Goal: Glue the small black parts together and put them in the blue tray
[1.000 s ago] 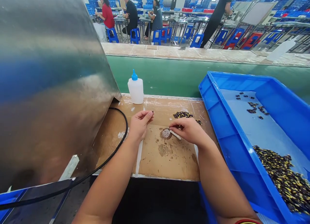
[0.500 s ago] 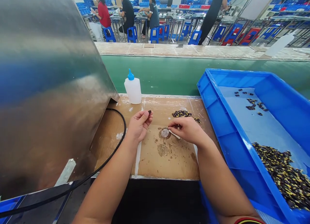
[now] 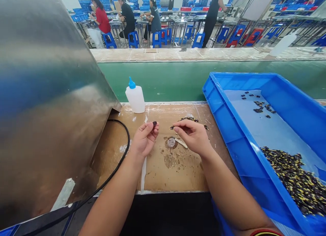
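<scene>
My left hand [image 3: 144, 139] is raised a little over the cardboard mat [image 3: 175, 171] and pinches a small dark part [image 3: 154, 123] between thumb and fingertips. My right hand [image 3: 192, 135] is to its right, fingers pinched on a second small dark part [image 3: 172, 128] held toward the left hand. Below the hands a small round glue puddle [image 3: 171, 142] lies on the mat, with a white stick [image 3: 181, 143] resting beside it under my right hand. A little pile of dark and yellow parts [image 3: 189, 119] sits just behind my right hand.
A white squeeze bottle with a blue cap [image 3: 134, 97] stands at the mat's back edge. A big blue tray [image 3: 257, 140] of dark and yellow parts lies on the right. A steel machine housing [image 3: 48, 89] and a black cable [image 3: 119, 161] fill the left. Other people sit far behind the green conveyor [image 3: 178, 78].
My right hand left the white stick at the glue puddle and rose, pinching a small part toward my left hand. My left hand stayed closed on its part and dipped slightly.
</scene>
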The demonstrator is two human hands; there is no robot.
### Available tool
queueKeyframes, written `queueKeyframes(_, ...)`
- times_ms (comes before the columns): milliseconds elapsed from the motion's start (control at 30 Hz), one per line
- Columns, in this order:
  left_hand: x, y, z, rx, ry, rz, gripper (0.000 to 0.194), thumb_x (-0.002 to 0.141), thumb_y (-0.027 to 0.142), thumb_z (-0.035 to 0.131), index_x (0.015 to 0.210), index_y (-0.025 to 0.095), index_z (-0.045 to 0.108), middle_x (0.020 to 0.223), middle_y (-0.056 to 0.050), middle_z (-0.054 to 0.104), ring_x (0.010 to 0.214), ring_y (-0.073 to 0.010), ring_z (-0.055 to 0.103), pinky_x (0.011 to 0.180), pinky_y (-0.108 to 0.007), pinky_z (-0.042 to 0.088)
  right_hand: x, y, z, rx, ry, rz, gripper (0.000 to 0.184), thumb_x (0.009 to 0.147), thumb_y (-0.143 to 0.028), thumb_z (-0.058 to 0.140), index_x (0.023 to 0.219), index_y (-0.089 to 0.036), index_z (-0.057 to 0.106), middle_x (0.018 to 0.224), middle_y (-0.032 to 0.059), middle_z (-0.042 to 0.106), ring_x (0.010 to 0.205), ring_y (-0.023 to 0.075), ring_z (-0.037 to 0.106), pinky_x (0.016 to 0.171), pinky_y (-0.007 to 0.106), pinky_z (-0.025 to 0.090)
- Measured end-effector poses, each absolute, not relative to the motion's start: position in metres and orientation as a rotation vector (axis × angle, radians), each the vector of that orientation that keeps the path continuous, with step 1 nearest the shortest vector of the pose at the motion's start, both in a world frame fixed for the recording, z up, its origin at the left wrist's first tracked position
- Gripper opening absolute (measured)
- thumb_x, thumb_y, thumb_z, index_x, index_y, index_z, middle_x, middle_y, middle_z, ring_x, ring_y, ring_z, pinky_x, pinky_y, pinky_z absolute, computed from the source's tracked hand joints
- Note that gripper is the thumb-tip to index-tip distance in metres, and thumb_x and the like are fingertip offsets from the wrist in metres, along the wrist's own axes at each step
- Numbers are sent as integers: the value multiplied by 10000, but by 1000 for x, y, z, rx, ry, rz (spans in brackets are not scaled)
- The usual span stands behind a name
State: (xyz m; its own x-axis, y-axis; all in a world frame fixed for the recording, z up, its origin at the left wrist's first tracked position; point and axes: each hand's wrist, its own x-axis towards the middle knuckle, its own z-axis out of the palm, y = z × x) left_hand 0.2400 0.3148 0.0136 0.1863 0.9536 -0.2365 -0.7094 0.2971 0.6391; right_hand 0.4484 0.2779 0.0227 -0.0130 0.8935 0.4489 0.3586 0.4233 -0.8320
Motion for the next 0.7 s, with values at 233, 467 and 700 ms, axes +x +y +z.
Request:
queueKeyframes(233,246,311,12,476,675,1205,442,522,338,1093,777,138,792,840,-59,770,708,-76,690,653,-107,571,427,269,17,-947,-1634,366,169,1005,-223,726,1146,-287,795,1044,22,820,916,168,772,844,348,648)
queueKeyframes(467,251,307,9,486,681,1173,432,511,325,1095,751,129,794,779,-47,750,706,-79,679,660,-125,564,423,269,17,-895,-1714,112,183,1020,-172,697,1154,-269,774,1064,22,837,910,166,808,827,325,692)
queueKeyframes(700,251,305,5,534,696,1192,319,657,310,1024,774,142,778,848,-53,762,733,-98,672,677,-181,566,420,267,14,-933,-1739,97,159,1025,-193,697,1131,-271,786,1109,12,836,955,169,821,886,309,712)
